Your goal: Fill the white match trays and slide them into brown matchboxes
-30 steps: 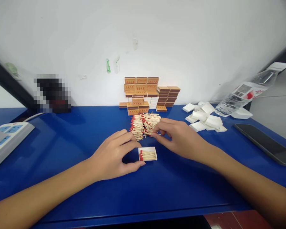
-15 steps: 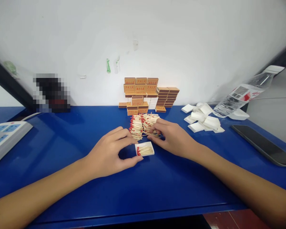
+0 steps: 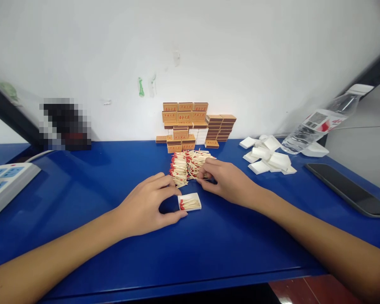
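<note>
A small white matchbox tray (image 3: 194, 196) lies on the blue table with several red-headed matches (image 3: 190, 204) in it. My left hand (image 3: 150, 205) grips the tray at its left end, thumb on the near side and fingers on the far side. Beyond the tray is a pile of loose matches (image 3: 179, 166), red heads mostly to the left. At the pile's right edge my right hand (image 3: 223, 179) is closed in a pinch on matches; how many is hidden by the fingers.
Stacked matchboxes (image 3: 184, 117) stand against the wall behind the pile. To the right are several white trays (image 3: 266, 156), a leaning plastic bottle (image 3: 319, 120) and a black phone (image 3: 348, 188). A power strip (image 3: 11, 185) lies on the left of the blue table (image 3: 164, 266).
The view has shifted slightly. My right fingers have drawn closer together at the pile's edge. My left hand stays at the tray, which sits a little nearer to me.
</note>
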{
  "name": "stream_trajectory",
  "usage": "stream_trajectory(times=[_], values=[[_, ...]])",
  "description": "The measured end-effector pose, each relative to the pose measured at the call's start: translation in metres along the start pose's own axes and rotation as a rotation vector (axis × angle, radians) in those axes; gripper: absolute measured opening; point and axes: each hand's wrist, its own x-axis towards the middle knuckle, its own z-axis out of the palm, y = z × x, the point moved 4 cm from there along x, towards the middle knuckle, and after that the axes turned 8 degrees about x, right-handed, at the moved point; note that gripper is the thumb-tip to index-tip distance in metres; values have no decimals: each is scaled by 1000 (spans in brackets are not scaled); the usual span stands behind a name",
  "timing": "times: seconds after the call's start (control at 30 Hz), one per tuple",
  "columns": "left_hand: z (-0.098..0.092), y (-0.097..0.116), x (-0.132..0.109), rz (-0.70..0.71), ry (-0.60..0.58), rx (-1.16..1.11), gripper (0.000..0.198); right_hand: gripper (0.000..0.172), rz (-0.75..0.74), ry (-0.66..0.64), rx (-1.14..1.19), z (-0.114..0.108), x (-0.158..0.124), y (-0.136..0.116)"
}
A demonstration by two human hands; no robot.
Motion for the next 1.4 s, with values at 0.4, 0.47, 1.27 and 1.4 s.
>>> stream_trajectory(times=[0.4, 0.47, 1.27, 1.4], values=[[1, -1, -1, 16, 23, 5, 28, 8, -90, -173, 165, -15, -9, -22], [-1, 0, -1, 40, 52, -5, 27, 8, -99, -211, 190, -8, -11, -31], [2, -1, -1, 30, 22, -7, 28, 12, 96, -229, -6, -16, -10, 4], [-1, -1, -1, 37, 36, -8, 29, 21, 100, -289, 22, -16, -11, -3]])
